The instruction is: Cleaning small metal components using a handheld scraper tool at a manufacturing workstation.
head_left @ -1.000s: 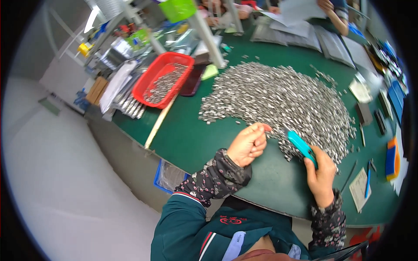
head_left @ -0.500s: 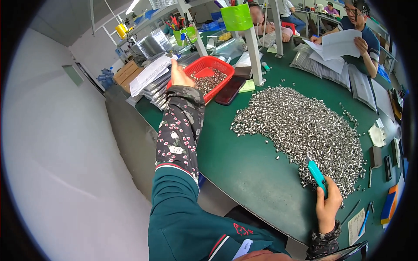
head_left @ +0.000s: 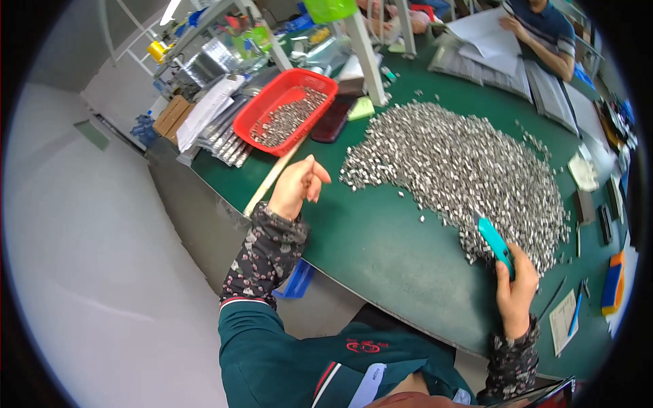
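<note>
My right hand [head_left: 518,285] is closed around a teal utility knife [head_left: 494,242]. Its blade end points away from me, over the near edge of a large heap of small silvery metal sleeves [head_left: 462,163]. At the left, my left hand [head_left: 296,186] is over the green table near its edge, just this side of a red plastic basket [head_left: 248,112]. Its fingers are loosely bent and apart, and I see nothing held in them. A layer of similar metal pieces [head_left: 292,119] lies in the basket.
Beside the basket are a dark phone [head_left: 334,120], yellow sticky notes [head_left: 361,109] and stacked bags with papers [head_left: 216,127]. A shelf post [head_left: 366,58] stands behind the heap. On the right lie a pen [head_left: 575,315] and an orange-blue block [head_left: 613,284]. Across the table sits another person [head_left: 544,34].
My left hand has come back from the basket's side toward me, its fingers now bent. The right hand keeps the utility knife at the heap. The view has tilted down somewhat.
</note>
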Motion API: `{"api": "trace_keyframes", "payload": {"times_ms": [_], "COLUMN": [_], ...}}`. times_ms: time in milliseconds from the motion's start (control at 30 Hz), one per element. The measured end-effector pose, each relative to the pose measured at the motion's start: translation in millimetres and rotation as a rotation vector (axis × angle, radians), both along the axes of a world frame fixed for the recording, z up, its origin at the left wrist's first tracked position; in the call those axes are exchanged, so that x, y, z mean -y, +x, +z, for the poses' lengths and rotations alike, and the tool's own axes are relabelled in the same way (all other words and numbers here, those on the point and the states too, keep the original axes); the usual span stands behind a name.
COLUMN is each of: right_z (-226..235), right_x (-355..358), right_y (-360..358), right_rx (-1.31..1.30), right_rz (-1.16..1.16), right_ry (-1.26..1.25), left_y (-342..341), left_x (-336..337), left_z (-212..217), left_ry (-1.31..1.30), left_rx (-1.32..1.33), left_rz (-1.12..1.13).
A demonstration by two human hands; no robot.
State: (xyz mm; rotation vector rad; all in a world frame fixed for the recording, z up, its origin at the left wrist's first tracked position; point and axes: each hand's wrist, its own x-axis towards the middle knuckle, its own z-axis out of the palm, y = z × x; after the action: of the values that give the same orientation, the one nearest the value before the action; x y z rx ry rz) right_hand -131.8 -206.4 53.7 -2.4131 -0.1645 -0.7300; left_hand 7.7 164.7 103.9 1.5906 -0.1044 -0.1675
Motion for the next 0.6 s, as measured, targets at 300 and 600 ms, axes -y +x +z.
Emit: {"api": "trace_keyframes", "payload": {"times_ms": [300, 600], "right_z": [10.5, 8.7], "right_x": [-1.7, 2.7], "right_y": [-4.5, 3.7], "right_rx": [0.035, 0.092], "right_rz": [-0.009, -0.031], "right_ry": [0.044, 0.04], "left_y": [-50.0, -41.0], "left_x": [70.0, 123.9], "left_z": [-22.6, -39.8], "left_ry": [0.926, 0.96], "left_rx": [0.885, 0.823], "left_rz": [0.104, -0.127]}}
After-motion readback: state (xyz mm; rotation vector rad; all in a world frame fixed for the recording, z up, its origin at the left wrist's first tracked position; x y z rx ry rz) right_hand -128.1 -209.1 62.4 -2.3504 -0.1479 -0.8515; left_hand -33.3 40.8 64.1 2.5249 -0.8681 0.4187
